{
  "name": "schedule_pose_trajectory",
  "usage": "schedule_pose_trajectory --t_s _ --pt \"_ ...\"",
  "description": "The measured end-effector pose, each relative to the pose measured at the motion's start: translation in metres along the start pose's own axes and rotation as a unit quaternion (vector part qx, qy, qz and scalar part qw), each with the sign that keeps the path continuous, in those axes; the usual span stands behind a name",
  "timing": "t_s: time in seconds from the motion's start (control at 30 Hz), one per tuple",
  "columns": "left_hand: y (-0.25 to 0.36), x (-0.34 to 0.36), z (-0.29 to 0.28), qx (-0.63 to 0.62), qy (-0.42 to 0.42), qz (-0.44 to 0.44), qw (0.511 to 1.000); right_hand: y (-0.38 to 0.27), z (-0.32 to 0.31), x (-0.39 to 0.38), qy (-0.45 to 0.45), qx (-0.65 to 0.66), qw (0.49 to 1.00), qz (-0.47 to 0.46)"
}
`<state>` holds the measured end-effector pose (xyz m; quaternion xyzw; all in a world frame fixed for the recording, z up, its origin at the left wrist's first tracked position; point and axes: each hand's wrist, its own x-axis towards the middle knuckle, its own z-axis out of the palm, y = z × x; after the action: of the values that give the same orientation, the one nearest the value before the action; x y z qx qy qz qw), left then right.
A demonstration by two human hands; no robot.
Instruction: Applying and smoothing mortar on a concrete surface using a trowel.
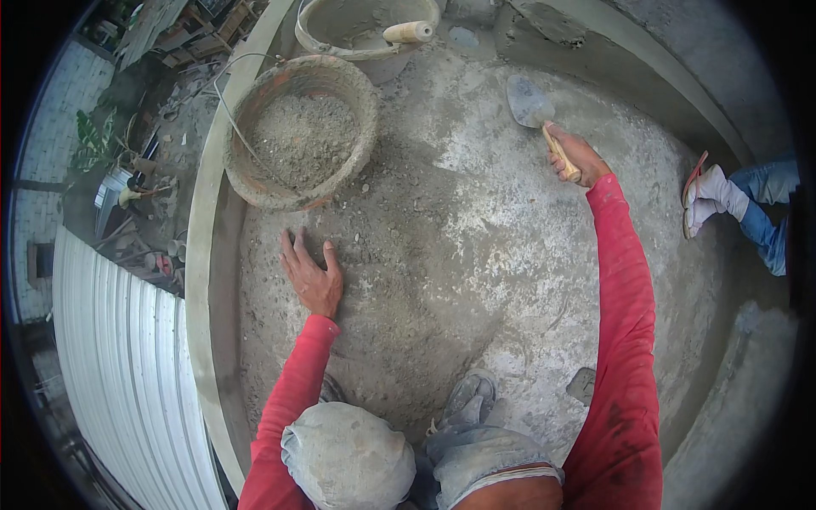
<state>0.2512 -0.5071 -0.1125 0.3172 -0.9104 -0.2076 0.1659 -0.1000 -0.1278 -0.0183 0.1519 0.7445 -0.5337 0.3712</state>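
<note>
In the head view, judging by what lies about, seems to be at a stage of working gritty grey mix over the floor (493, 255) with a trowel (528, 101). To be found well to the right of the mortar bucket (367, 136), that trowel, with blade pointing away from the body and tilted slightly left. Cannot tell whether flat on the floor or just above. Heaped inside the mortar bucket, more mix (308, 140); scattered just to its right and nearer the body, loose mix (399, 221) on the floor. Standing just beyond the mortar bucket, a second bucket (336, 17).

Would call, for any further stroke, for a steady wrist, a low blade angle and a clear path leftward to the loose mix beside the mortar bucket.

Closed round the wooden handle of the trowel, the right hand (580, 157), at the end of a long, nearly straight arm well right of the mortar bucket. Empty and wide, with fingers spread and back upward, the left hand (314, 274), just on the body side of the mortar bucket, fingers toward it but apart from it. Cannot tell if touching the floor.
</note>
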Motion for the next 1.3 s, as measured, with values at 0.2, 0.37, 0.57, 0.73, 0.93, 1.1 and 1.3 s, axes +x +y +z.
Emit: schedule_pose_trajectory --t_s 0.2,0.37,0.57,0.73,0.93,1.1,1.3 --pt "0.001 0.002 -0.002 0.006 0.003 0.012 1.0 0.013 0.026 -0.002 -0.015 -0.016 1.0 0.017" --pt "0.001 0.003 -0.002 0.007 0.009 0.008 1.0 0.0 0.039 -0.001 0.088 -0.035 0.993 -0.065" --pt "0.0 0.0 -0.005 0.007 0.01 0.017 1.0 -0.007 0.008 -0.002 0.085 -0.058 0.994 -0.03" --pt "0.0 0.002 0.002 0.007 0.008 0.014 1.0 0.0 0.013 0.001 0.21 -0.051 0.972 -0.094" --pt "0.006 0.003 0.004 -0.001 0.005 0.021 1.0 -0.008 0.014 0.0 0.17 -0.018 0.979 -0.108" --pt "-0.002 0.006 -0.003 0.008 0.009 0.013 1.0 -0.02 0.04 -0.026 -0.044 -0.234 0.971 0.014" --pt "0.005 0.002 0.001 -0.009 0.0 0.014 1.0 -0.013 0.047 0.008 0.109 -0.087 0.989 -0.039"
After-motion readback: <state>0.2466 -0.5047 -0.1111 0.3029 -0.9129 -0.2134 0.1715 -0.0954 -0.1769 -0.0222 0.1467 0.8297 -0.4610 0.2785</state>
